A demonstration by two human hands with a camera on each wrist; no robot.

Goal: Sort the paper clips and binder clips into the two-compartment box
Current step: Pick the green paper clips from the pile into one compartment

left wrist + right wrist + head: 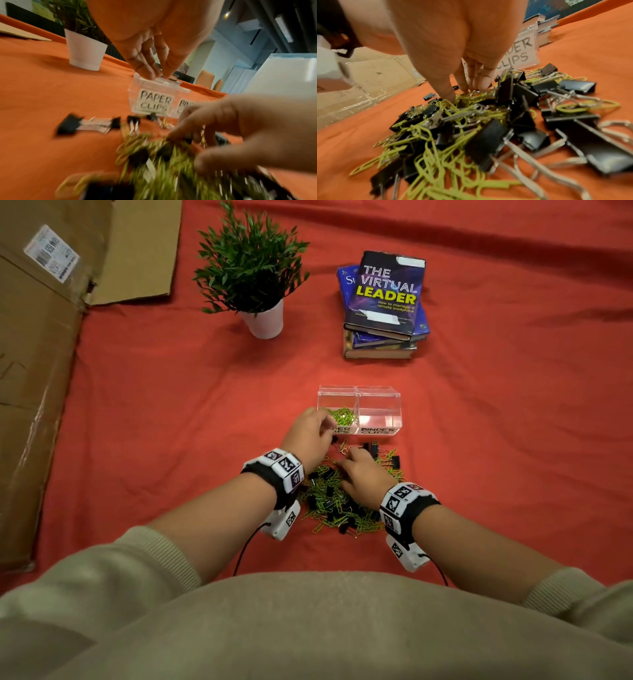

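Observation:
A clear two-compartment box (378, 392) stands on the red cloth. Its left half, labelled PAPER CLIPS (155, 102), holds green paper clips (339, 415). The right half, labelled BINDER CLIPS (520, 54), looks empty. Just in front lies a mixed pile (342, 505) of green paper clips and black binder clips (488, 140). My left hand (159, 76) hovers over the paper-clip half with fingertips and thumb drawn together; I cannot see anything between them. My right hand (462, 92) reaches down into the pile, thumb and fingers closing on green paper clips.
A potted plant (253, 278) in a white pot stands at the back left and a stack of books (383, 302) at the back right. Flattened cardboard (41, 371) covers the left edge. Bare red cloth lies on both sides of the pile.

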